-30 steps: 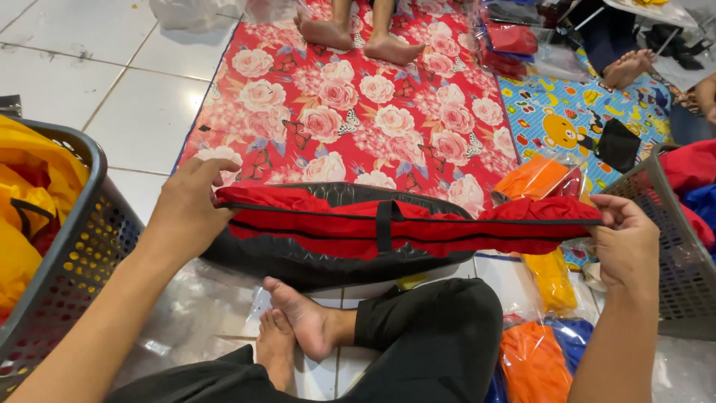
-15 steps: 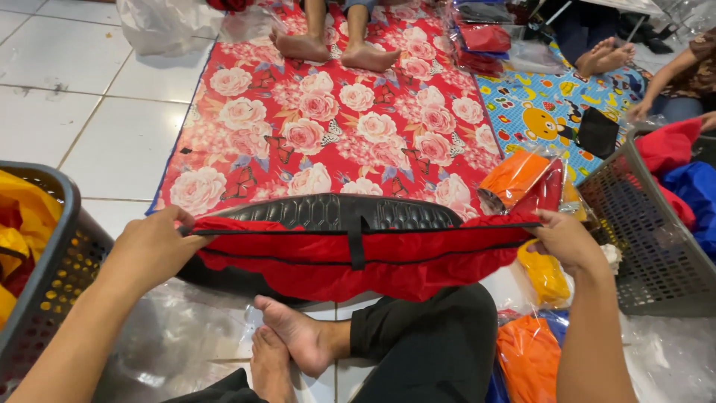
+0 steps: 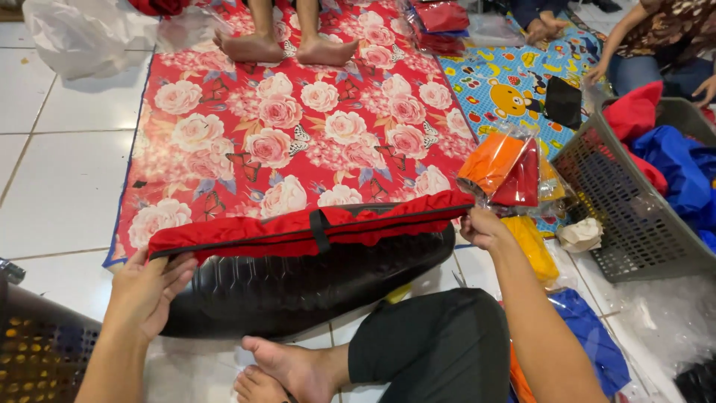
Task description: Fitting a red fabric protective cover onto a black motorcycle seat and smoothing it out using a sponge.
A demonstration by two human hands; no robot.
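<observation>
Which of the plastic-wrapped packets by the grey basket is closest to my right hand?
The orange plastic-wrapped packet, just above the right hand. The red packet lies farther right towards the grey mesh basket, and the yellow one sits lower right.

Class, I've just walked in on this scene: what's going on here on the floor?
A person sitting on the tiled floor holds a long red and black cover stretched flat, the left hand gripping one end and the right hand the other. It lies across the edge of a red floral mat. Packets of orange and red fabric sit beside the right hand, next to a grey basket of clothes. Other people's bare feet rest on the mat.
</observation>
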